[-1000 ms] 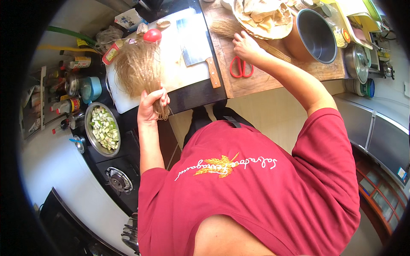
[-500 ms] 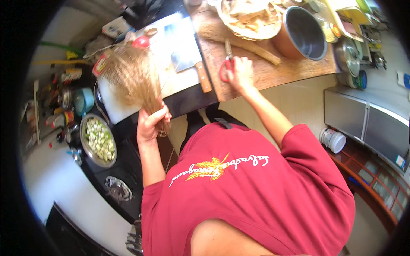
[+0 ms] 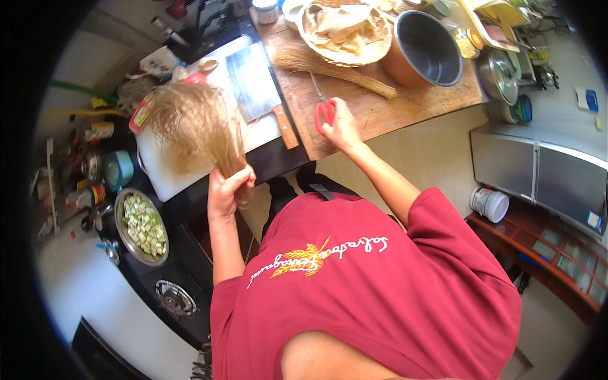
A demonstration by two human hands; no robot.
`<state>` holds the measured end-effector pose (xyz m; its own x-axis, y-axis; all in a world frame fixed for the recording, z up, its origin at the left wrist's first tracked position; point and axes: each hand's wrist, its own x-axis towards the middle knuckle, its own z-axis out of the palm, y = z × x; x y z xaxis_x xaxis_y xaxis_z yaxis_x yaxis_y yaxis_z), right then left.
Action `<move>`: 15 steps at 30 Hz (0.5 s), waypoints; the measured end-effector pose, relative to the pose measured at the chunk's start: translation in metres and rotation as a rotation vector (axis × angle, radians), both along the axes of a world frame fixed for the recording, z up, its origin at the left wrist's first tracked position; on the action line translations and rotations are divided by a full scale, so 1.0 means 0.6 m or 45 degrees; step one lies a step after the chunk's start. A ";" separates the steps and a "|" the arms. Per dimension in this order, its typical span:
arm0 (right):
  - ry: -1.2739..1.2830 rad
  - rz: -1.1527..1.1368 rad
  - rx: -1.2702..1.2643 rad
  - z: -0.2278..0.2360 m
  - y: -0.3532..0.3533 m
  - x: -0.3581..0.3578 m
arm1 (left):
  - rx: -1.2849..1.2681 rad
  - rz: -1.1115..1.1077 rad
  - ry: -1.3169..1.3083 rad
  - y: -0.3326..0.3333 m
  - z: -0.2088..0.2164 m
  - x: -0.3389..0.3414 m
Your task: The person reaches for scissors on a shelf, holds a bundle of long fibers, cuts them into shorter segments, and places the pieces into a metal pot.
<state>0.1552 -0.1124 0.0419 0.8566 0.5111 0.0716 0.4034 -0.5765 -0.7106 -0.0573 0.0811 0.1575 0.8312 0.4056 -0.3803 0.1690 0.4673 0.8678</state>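
My left hand [image 3: 229, 191] is closed around the narrow end of a bundle of thin dry straw [image 3: 196, 123], like a small hand broom. Its loose ends fan out over a white cutting board [image 3: 157, 158]. Over the wooden tabletop, my right hand [image 3: 342, 125] grips the red handles of a pair of scissors [image 3: 323, 114]. The blades point away and to the left, near a second straw bundle [image 3: 335, 73] lying on the wood. A cleaver [image 3: 250, 79] with a wooden handle rests on the board between my hands.
At the back of the wooden table [image 3: 418, 107] stand a basket [image 3: 345, 62] and a deep brown pot [image 3: 411, 63]. A metal bowl of chopped green vegetable [image 3: 142, 227] sits at left, beside a stove burner [image 3: 175, 297]. A white bucket [image 3: 489, 204] stands low at right.
My right hand has drawn slightly nearer with the scissors, whose tips have swung left. My left hand still holds the straw bundle. The whole view has shifted a little.
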 end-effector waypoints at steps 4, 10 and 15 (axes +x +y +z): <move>0.465 -0.048 0.127 0.018 -0.036 -0.020 | 0.036 -0.018 0.061 0.005 -0.030 0.023; 1.088 -0.097 0.311 0.034 -0.061 -0.048 | -0.027 -0.004 0.131 0.010 -0.097 0.050; 1.551 0.044 0.150 0.093 -0.061 -0.044 | -0.121 -0.034 0.198 0.000 -0.130 0.075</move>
